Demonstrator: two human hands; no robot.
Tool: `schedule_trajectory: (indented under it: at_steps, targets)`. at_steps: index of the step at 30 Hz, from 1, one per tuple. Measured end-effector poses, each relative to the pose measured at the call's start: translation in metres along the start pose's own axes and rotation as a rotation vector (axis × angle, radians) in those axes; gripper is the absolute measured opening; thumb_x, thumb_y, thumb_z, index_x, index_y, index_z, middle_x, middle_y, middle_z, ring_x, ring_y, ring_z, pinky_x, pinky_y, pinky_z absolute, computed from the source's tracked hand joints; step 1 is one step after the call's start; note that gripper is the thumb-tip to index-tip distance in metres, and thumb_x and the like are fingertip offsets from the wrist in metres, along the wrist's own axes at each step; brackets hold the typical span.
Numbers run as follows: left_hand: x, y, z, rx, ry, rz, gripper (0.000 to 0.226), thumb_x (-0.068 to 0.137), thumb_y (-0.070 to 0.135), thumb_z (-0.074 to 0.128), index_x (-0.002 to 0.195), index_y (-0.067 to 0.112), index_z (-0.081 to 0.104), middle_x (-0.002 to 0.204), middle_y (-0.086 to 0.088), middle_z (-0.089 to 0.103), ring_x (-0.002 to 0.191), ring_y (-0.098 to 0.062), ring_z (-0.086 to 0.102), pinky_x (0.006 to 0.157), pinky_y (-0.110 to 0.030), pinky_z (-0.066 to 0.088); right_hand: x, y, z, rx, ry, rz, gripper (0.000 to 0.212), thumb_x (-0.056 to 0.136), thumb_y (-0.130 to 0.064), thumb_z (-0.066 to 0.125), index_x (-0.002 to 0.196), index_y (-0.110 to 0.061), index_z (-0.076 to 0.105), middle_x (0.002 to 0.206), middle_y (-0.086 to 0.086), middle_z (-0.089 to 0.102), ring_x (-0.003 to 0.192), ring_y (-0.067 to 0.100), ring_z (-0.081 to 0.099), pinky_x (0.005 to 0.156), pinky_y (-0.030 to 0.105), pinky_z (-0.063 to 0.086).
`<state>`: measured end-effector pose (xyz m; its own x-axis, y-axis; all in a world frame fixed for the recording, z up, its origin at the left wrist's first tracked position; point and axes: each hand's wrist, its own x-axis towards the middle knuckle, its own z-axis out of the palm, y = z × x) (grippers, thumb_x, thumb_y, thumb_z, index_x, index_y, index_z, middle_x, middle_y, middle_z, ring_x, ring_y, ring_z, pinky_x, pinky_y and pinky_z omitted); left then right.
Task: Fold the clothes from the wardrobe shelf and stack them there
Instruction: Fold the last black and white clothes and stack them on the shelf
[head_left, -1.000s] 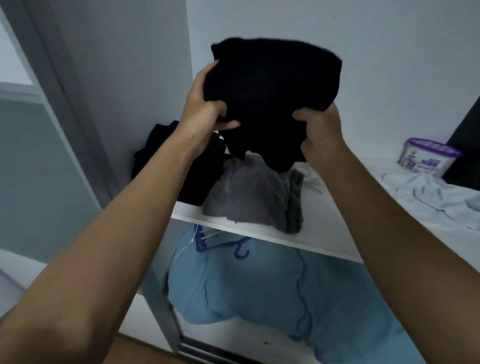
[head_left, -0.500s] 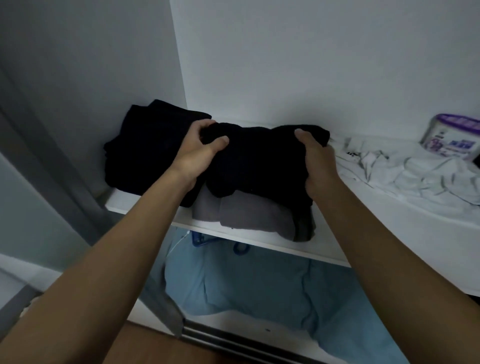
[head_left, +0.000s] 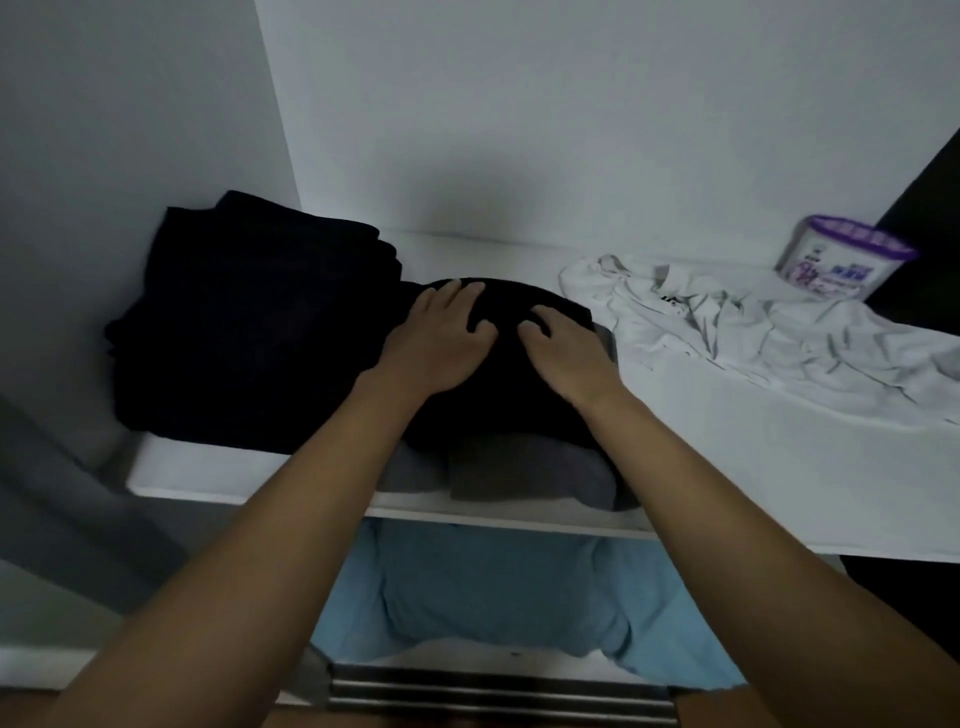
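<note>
1. The left hand (head_left: 436, 345) and the right hand (head_left: 569, 361) are laid side by side, palms down, on a folded black garment (head_left: 496, 400). The fingers are spread and nearly straight and nothing is gripped, though the right fingertips are bent slightly into the cloth.
2. The black garment is found directly under both hands, on top of a folded grey garment (head_left: 519, 480). The grey front edge shows below the wrists, near the front of the shelf (head_left: 753, 483).
3. A black pile (head_left: 249, 332) is seen just left of the left hand, touching the black garment. How neatly it is folded cannot be told in the dim light.
4. A white shirt (head_left: 753, 332) lies crumpled to the right of the right hand, with a tub (head_left: 844, 260) beyond it.
5. The step in hand is judged to be the setting down and flattening of the black garment on the stack.
6. The task is judged partly done: two pieces are stacked, and the white shirt is not yet folded.
7. For the next move, the hands would need to be lifted straight off, so that the stack is not dragged askew. The white shirt would then need to be reached to the right, taken up and folded before being laid on top.
</note>
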<state>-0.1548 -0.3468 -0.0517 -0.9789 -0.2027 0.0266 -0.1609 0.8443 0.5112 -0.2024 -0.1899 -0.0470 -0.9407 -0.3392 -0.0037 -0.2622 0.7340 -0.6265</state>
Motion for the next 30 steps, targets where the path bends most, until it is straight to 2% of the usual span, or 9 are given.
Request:
schedule_trajectory:
  at_steps: [5, 8, 11, 14, 18, 21, 24, 27, 30]
  targets:
    - [0.006, -0.003, -0.008, 0.046, -0.061, 0.012, 0.065, 0.095, 0.050, 0.034, 0.156, 0.032, 0.019, 0.166, 0.001, 0.014, 0.152, -0.026, 0.010, 0.121, -0.055, 0.012, 0.013, 0.010, 0.000, 0.064, -0.067, -0.036, 0.055, 0.101, -0.041, 0.041, 0.152, -0.021, 0.037, 0.159, -0.001, 0.035, 0.147, 0.018, 0.030, 0.112, 0.026, 0.019]
    - [0.004, 0.017, -0.024, 0.203, -0.113, -0.034, 0.061, 0.096, 0.046, 0.038, 0.153, 0.027, 0.029, 0.160, -0.004, 0.030, 0.147, -0.028, 0.024, 0.118, -0.063, 0.011, 0.006, 0.018, -0.009, 0.210, -0.097, -0.074, 0.050, 0.101, -0.036, 0.049, 0.149, -0.021, 0.045, 0.154, -0.002, 0.043, 0.140, 0.012, 0.037, 0.104, 0.018, 0.022]
    - [0.007, 0.056, -0.035, 0.418, -0.035, 0.042, 0.048, 0.091, 0.036, 0.047, 0.135, 0.017, 0.051, 0.139, -0.010, 0.052, 0.132, -0.030, 0.042, 0.114, -0.059, 0.021, 0.002, 0.048, -0.030, 0.304, 0.048, -0.088, 0.040, 0.097, -0.025, 0.058, 0.137, -0.018, 0.055, 0.139, -0.002, 0.056, 0.128, 0.012, 0.050, 0.102, 0.021, 0.034]
    - [0.012, 0.108, -0.022, 0.284, 0.050, 0.202, 0.038, 0.087, 0.030, 0.055, 0.123, 0.021, 0.060, 0.133, -0.006, 0.057, 0.126, -0.027, 0.049, 0.109, -0.042, 0.035, 0.001, 0.101, -0.065, 0.266, 0.224, 0.000, 0.040, 0.092, -0.017, 0.065, 0.131, -0.014, 0.058, 0.134, 0.001, 0.058, 0.122, 0.017, 0.054, 0.099, 0.026, 0.041]
    - [0.025, 0.169, 0.016, 0.168, -0.099, 0.245, 0.038, 0.090, 0.028, 0.056, 0.127, 0.024, 0.059, 0.139, -0.003, 0.055, 0.130, -0.024, 0.048, 0.102, -0.030, 0.036, 0.007, 0.189, -0.136, 0.161, 0.303, 0.168, 0.048, 0.086, -0.012, 0.074, 0.130, -0.003, 0.056, 0.129, 0.011, 0.059, 0.101, 0.019, 0.062, 0.085, 0.015, 0.044]
    - [0.043, 0.200, 0.051, 0.189, -0.209, 0.224, 0.043, 0.092, 0.034, 0.055, 0.134, 0.023, 0.056, 0.145, -0.005, 0.052, 0.130, -0.025, 0.050, 0.105, -0.031, 0.038, 0.018, 0.244, -0.180, -0.002, 0.258, 0.345, 0.057, 0.086, -0.029, 0.074, 0.135, -0.010, 0.052, 0.131, 0.014, 0.059, 0.118, 0.033, 0.058, 0.099, 0.035, 0.045]
    - [0.066, 0.224, 0.090, 0.216, -0.303, 0.180, 0.052, 0.093, 0.040, 0.056, 0.141, 0.021, 0.047, 0.143, -0.006, 0.054, 0.118, -0.025, 0.058, 0.101, -0.034, 0.045, 0.030, 0.282, -0.197, -0.262, 0.134, 0.346, 0.038, 0.083, -0.043, 0.070, 0.111, -0.018, 0.065, 0.120, 0.009, 0.066, 0.114, 0.031, 0.061, 0.094, 0.034, 0.047]
    - [0.105, 0.239, 0.116, 0.265, -0.353, 0.104, 0.067, 0.094, 0.044, 0.056, 0.151, 0.017, 0.032, 0.150, -0.009, 0.046, 0.131, -0.029, 0.049, 0.104, -0.035, 0.042, 0.037, 0.310, -0.198, -0.180, 0.188, 0.116, 0.006, 0.081, -0.024, 0.074, 0.081, -0.024, 0.067, 0.100, 0.006, 0.069, 0.103, 0.029, 0.064, 0.090, 0.035, 0.049]
    - [0.152, 0.254, 0.133, 0.124, -0.286, -0.019, 0.063, 0.093, 0.043, 0.059, 0.142, 0.010, 0.040, 0.136, -0.015, 0.056, 0.118, -0.031, 0.059, 0.100, -0.039, 0.049, 0.044, 0.333, -0.200, -0.133, 0.220, -0.064, 0.034, 0.079, -0.003, 0.066, 0.058, -0.027, 0.053, 0.080, 0.000, 0.064, 0.086, 0.028, 0.064, 0.080, 0.038, 0.050]
